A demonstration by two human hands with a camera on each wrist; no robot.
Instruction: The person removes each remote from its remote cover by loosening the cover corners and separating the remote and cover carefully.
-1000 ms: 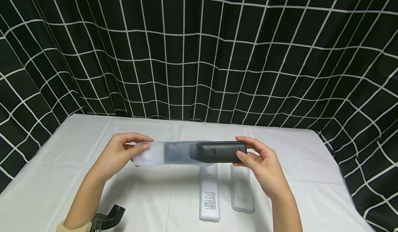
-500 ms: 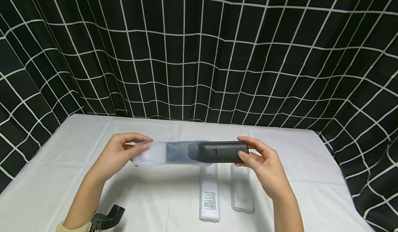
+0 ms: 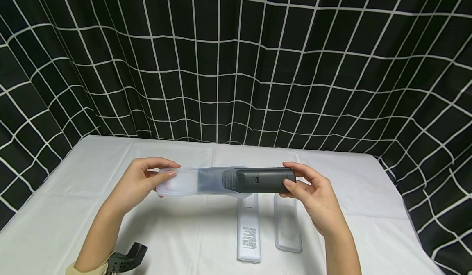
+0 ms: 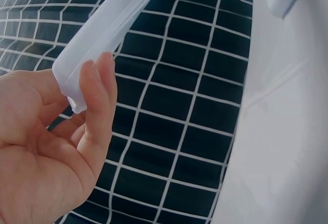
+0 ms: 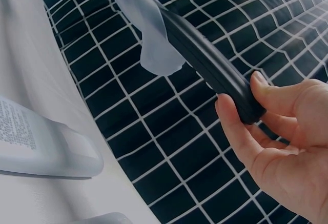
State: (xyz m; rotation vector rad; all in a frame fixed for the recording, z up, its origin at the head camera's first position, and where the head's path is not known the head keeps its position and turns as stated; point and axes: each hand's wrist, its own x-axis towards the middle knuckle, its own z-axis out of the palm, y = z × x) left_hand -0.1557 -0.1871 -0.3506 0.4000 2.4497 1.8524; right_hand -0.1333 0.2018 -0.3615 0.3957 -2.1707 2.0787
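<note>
Both hands hold up a black remote control (image 3: 271,180) and a translucent silicone remote cover (image 3: 180,182) above the table. My left hand (image 3: 141,181) pinches the cover's closed left end between thumb and fingers. At the other end, my right hand (image 3: 311,197) pinches the remote's bare tip. The remote's left part lies inside the cover and shows dimly through it; its battery lid faces up. In the right wrist view a loose flap of the cover (image 5: 156,57) hangs beside the black remote (image 5: 205,55).
On the white-clothed table (image 3: 177,242) lie a white remote in a clear cover (image 3: 248,230), printed label up, and a second translucent cover (image 3: 287,226) to its right. A black curtain with white grid lines (image 3: 228,82) stands behind the table.
The right hand has drawn the black remote slightly to the right, so the part inside the cover reaches less far left. The left hand has shifted very slightly left.
</note>
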